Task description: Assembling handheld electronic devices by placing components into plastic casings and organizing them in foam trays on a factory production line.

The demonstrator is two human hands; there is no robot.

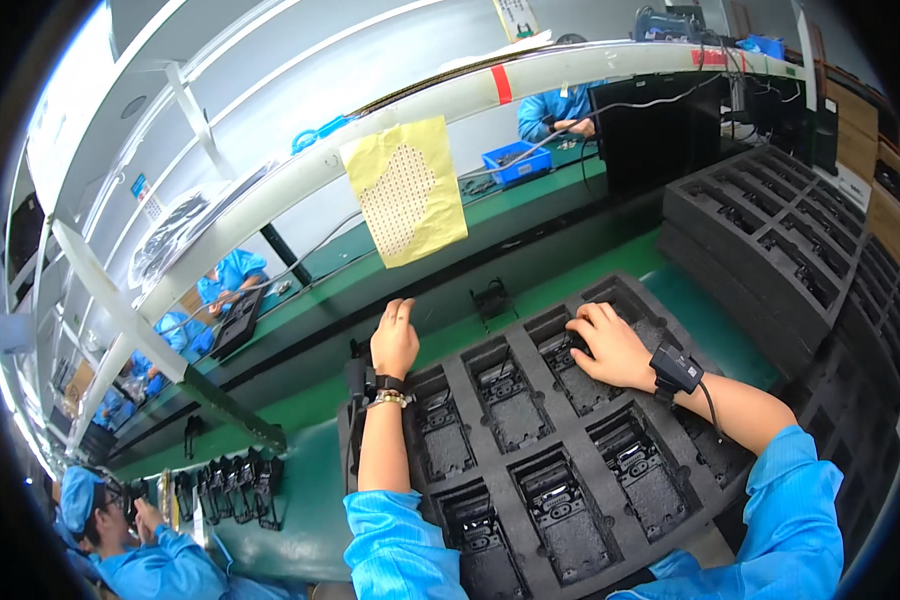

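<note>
A dark grey foam tray [560, 440] with several rectangular pockets lies before me, black moulded parts with metal bits in its pockets. My right hand [615, 348] reaches into a far pocket, its fingers bent around a black moulded part [578, 342] that they mostly hide. Over the tray's far left edge is my left hand [395, 345], empty, with the fingers stretched out away from me. Both wrists carry small black devices. Beyond the tray, a single black part [490, 299] stands on the green bench.
Stacked foam trays [770, 230] rise at the right. A yellow sheet [407, 190] hangs from the white rail ahead. A row of black parts [232, 488] stands on the bench at left, near a co-worker [150, 550]. Farther off are a blue bin [517, 163] and a black monitor [660, 130].
</note>
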